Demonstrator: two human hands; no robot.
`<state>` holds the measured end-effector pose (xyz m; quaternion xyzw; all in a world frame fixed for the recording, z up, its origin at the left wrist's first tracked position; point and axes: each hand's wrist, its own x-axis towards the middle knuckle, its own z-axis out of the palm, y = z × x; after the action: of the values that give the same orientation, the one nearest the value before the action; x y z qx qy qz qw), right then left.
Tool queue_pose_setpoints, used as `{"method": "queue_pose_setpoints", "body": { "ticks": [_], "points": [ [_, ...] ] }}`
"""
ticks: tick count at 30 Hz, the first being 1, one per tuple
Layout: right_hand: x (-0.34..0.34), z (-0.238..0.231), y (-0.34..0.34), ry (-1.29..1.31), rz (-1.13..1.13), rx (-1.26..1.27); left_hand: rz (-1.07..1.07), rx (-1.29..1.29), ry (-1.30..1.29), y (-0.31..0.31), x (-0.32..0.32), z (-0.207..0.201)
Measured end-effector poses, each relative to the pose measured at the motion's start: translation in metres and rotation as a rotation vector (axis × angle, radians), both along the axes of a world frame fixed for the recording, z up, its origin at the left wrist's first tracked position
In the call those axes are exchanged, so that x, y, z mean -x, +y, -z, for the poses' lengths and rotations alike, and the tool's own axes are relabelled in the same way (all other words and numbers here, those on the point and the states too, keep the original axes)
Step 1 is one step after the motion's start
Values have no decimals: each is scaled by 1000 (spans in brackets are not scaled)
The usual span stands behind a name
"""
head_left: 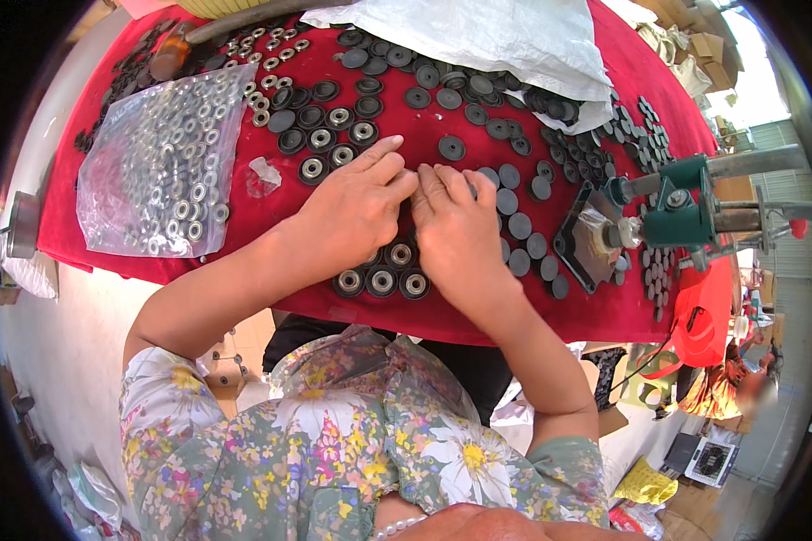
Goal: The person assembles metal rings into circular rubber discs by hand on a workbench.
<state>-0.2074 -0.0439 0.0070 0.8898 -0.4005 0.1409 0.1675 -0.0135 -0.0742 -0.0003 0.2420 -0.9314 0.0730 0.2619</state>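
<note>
Over the middle of the red-covered table, my left hand (356,203) and my right hand (457,230) meet, fingertips almost touching. The fingers of both are bent and closed; whatever they may be pinching is hidden beneath them. Just below them sit several black round cups with metal ball bearings inside (382,281). More black cups, some with bearings set in them (321,139), lie beyond my left hand. To the right of my right hand are scattered flat dark discs (520,225).
A clear plastic bag of bearings (158,162) lies at the left, with loose bearings (271,63) beyond it. A hammer (170,56) rests at the far left. At the right stands a green press tool (677,212). White sheeting (487,36) covers the far side of the red cloth (532,316).
</note>
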Motion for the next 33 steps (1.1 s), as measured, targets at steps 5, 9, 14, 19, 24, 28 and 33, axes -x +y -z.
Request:
{"method": "queue_pose_setpoints", "body": {
  "ticks": [5,9,14,19,24,28,33],
  "points": [
    [34,-1,-53,-500,63,-305,-51,-125,74,-6,-14,0],
    [37,4,-104,-600,230,-291,-113,-153,274,-14,-21,-2],
    [1,9,-131,-401,261,-264,-231,-140,375,-18,-31,-3],
    [-9,4,-129,-206,257,-160,-228,-158,428,-19,-30,-4],
    [6,-6,-109,-198,161,-264,-254,-185,423,-19,-32,-2],
    [18,-7,-112,-297,208,-214,-247,-191,389,-17,-28,-1],
    [16,-7,-124,-158,318,-169,-253,-219,362,-19,-29,2]
  ]
}}
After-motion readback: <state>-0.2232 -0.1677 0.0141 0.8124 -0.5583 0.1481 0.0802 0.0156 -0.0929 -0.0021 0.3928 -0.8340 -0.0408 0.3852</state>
